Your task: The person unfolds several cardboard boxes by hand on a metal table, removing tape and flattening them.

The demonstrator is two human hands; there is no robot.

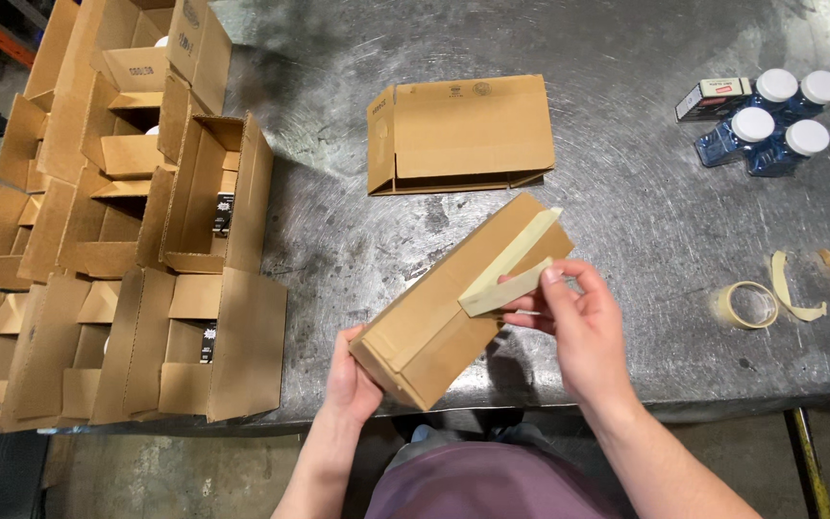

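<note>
Nearest the camera, the left hand [353, 380] cups the near end of a small closed cardboard box [453, 303], its grip closed around the lower corner and holding the box tilted just above the front edge of the steel desk [626, 317]. The right hand [578, 322] pinches the free end of a strip of tan tape [511, 274] between thumb and fingers; the strip runs along the box's seam, partly laid, its end lifted clear. Judging by this, the sealing step is in hand, and the next move calls for pressing the strip flat along the seam while the box is kept steady. To the left, open boxes [194, 288] stand crowded at the desk's edge. To the right lie a tape roll [746, 305] and loose tape scraps [799, 288]. Farther back rests a flattened carton [463, 135], and at the far right four blue bottles with white caps [770, 120] stand beside a small packet
</note>
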